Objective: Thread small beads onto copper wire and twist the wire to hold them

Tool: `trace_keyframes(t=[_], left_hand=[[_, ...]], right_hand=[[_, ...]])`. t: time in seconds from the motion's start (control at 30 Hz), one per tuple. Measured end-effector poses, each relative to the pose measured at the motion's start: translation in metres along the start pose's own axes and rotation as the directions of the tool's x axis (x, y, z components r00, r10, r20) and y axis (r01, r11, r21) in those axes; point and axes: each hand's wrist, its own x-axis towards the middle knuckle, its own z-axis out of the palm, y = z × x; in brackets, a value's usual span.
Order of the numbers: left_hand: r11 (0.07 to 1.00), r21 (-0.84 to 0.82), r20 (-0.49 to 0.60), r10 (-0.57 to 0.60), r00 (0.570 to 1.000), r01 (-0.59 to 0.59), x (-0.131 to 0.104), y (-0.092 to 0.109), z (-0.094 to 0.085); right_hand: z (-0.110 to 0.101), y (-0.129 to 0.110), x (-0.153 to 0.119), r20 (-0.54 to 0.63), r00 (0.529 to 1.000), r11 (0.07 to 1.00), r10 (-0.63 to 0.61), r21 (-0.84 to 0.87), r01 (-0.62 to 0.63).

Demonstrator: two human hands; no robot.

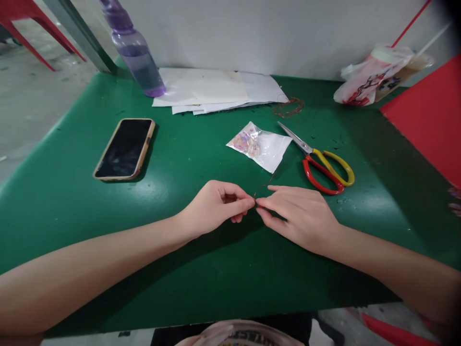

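Note:
Over the middle of the green table (201,283), my left hand (219,204) pinches a thin dark thread (260,186) between thumb and forefinger. My right hand (302,216) meets it fingertip to fingertip, its thumb and forefinger a little apart at the same thread. The thread curves up from the fingertips toward a small clear and white packet (266,150) with colourful beads in it. To the right of the packet lie scissors (326,170) with one red and one yellow handle.
A phone (124,149) lies at the left. Behind are a purple spray bottle (139,60), white papers (205,89) and a coil of reddish thread (290,108). Bagged drinks (374,77) and a red panel (432,120) are at the right.

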Motion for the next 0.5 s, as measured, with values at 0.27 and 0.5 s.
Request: trace_keyframes(t=[0.27,0.5], left_hand=[[1.0,-0.02,0.057,-0.01,0.998,0.011,0.0012,-0.0026,-0.004],[0.999,-0.033,0.097,-0.016,0.995,0.019,0.0024,-0.0019,-0.0072]], right_hand=[[0.0006,0.0001,-0.0003,0.019,1.0,1.0,0.011,0.008,-0.011],[0.0024,0.0012,-0.0005,0.037,0.999,0.999,0.039,0.029,-0.04]])
